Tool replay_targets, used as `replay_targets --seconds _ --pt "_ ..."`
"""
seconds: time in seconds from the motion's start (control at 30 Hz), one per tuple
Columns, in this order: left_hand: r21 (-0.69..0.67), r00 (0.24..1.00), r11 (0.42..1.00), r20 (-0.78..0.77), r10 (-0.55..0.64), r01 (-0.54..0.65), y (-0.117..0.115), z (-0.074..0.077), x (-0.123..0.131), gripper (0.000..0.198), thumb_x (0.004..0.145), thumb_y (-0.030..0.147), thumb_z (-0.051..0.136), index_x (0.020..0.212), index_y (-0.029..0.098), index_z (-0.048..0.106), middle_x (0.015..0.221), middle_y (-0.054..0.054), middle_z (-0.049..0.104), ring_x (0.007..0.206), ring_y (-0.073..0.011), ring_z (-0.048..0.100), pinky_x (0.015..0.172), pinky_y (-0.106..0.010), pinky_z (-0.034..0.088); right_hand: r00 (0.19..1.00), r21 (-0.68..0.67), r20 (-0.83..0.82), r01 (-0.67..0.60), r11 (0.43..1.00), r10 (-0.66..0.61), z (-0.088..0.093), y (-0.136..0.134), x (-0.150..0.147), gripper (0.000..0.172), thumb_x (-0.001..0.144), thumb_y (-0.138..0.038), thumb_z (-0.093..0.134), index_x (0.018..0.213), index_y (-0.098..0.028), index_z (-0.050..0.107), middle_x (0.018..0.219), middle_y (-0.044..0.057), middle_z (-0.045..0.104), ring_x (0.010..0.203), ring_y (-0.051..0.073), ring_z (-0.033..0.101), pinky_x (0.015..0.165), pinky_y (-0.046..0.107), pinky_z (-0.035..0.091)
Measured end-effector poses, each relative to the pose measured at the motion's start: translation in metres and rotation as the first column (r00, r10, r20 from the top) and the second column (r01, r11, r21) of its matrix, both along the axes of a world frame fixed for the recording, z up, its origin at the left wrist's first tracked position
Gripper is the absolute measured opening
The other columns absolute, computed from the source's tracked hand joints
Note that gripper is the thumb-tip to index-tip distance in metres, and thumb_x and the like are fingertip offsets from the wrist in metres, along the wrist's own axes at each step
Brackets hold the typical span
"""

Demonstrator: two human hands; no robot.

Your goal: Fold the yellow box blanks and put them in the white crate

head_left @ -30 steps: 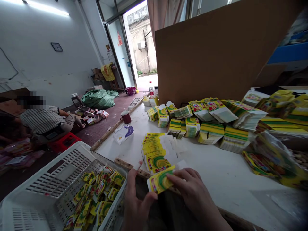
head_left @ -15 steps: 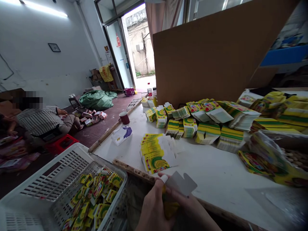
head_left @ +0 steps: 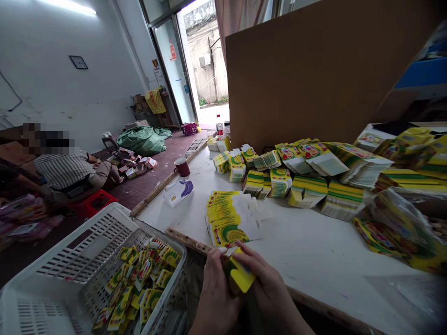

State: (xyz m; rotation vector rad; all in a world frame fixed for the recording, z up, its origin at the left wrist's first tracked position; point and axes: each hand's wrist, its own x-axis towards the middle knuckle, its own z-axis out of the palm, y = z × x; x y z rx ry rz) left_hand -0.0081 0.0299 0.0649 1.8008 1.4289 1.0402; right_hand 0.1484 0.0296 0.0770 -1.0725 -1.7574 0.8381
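Observation:
Both my hands hold one small yellow and green carton at the near edge of the white table. My left hand is closed on its left side and my right hand is closed over its right side. Just beyond them lies a fanned stack of flat yellow cartons. To my left stands a white slotted plastic crate holding several folded yellow and green cartons.
Bundles of flat cartons line the back of the table before a tall brown cardboard sheet. A dark red mug and a tissue pack sit at the table's left edge. A person in a striped shirt sits on the floor at left.
The flat carton I held a second ago was turned, its white flap showing half a second ago, and is now a folded yellow box between both hands.

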Motion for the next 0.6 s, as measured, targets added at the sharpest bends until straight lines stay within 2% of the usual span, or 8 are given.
replay_targets --seconds 0.07,0.17,0.23,0.33,0.43,0.53,0.6 --pt "-0.036 0.996 0.998 -0.067 -0.059 0.056 0.003 0.011 -0.004 0.054 0.067 0.019 0.068 0.118 0.018 0.047 0.117 -0.014 0.059 0.112 -0.0325 0.055 0.097 -0.050 0.043 0.998 0.015 0.061 0.011 1.000 -0.012 -0.002 0.003 0.005 0.047 0.086 -0.013 0.046 0.131 -0.024 0.055 0.150 0.014 0.038 0.133 0.026 0.044 0.105 0.043 0.043" --pt "-0.078 0.983 0.990 -0.131 -0.126 0.116 0.007 0.029 -0.008 0.043 0.070 0.028 0.069 0.109 0.018 0.054 0.104 -0.011 0.063 0.099 -0.0301 0.059 0.088 -0.046 0.047 0.977 -0.043 0.188 -0.094 0.995 0.100 0.003 0.004 0.017 0.049 0.084 -0.013 0.051 0.132 -0.023 0.053 0.155 0.015 0.026 0.134 0.029 0.042 0.104 0.044 0.043" --pt "-0.102 0.975 0.985 -0.160 -0.151 0.136 0.007 0.036 -0.009 0.041 0.068 0.032 0.071 0.105 0.018 0.056 0.101 -0.011 0.063 0.096 -0.0300 0.060 0.086 -0.045 0.048 0.957 -0.102 0.237 -0.147 0.984 0.168 0.011 0.003 0.027 0.042 0.084 -0.014 0.053 0.124 -0.023 0.060 0.154 0.015 0.029 0.132 0.029 0.045 0.103 0.044 0.044" --pt "-0.130 0.962 0.971 -0.157 -0.221 0.202 0.004 0.040 -0.007 0.044 0.061 0.023 0.073 0.103 0.019 0.058 0.101 -0.009 0.063 0.095 -0.0284 0.060 0.085 -0.041 0.048 0.928 -0.176 0.280 -0.202 0.964 0.246 0.024 0.002 0.039 0.037 0.080 -0.023 0.065 0.117 -0.026 0.066 0.149 0.014 0.038 0.131 0.031 0.046 0.104 0.047 0.042" --pt "-0.096 0.959 0.972 -0.167 -0.230 0.216 0.001 0.040 -0.006 0.044 0.062 0.017 0.070 0.103 0.019 0.057 0.102 -0.009 0.062 0.096 -0.0281 0.058 0.086 -0.041 0.047 0.932 -0.200 0.301 -0.145 0.969 0.202 0.025 0.002 0.036 0.043 0.076 -0.027 0.070 0.119 -0.026 0.066 0.146 0.017 0.043 0.128 0.035 0.048 0.104 0.051 0.041" --pt "-0.070 0.964 0.981 -0.187 -0.190 0.180 0.001 0.043 -0.010 0.041 0.064 0.016 0.068 0.104 0.018 0.056 0.102 -0.010 0.062 0.097 -0.0286 0.058 0.086 -0.042 0.047 0.959 -0.119 0.258 -0.091 0.989 0.120 0.014 0.000 0.023 0.051 0.080 -0.019 0.063 0.130 -0.027 0.057 0.150 0.016 0.035 0.131 0.033 0.044 0.105 0.049 0.040" --pt "-0.082 0.965 0.981 -0.185 -0.186 0.174 0.003 0.045 -0.014 0.041 0.064 0.018 0.069 0.102 0.018 0.057 0.101 -0.009 0.062 0.096 -0.0283 0.058 0.085 -0.041 0.047 0.966 -0.071 0.228 -0.112 0.991 0.126 0.010 0.000 0.019 0.051 0.083 -0.018 0.059 0.133 -0.027 0.054 0.153 0.015 0.031 0.134 0.031 0.041 0.106 0.048 0.040"
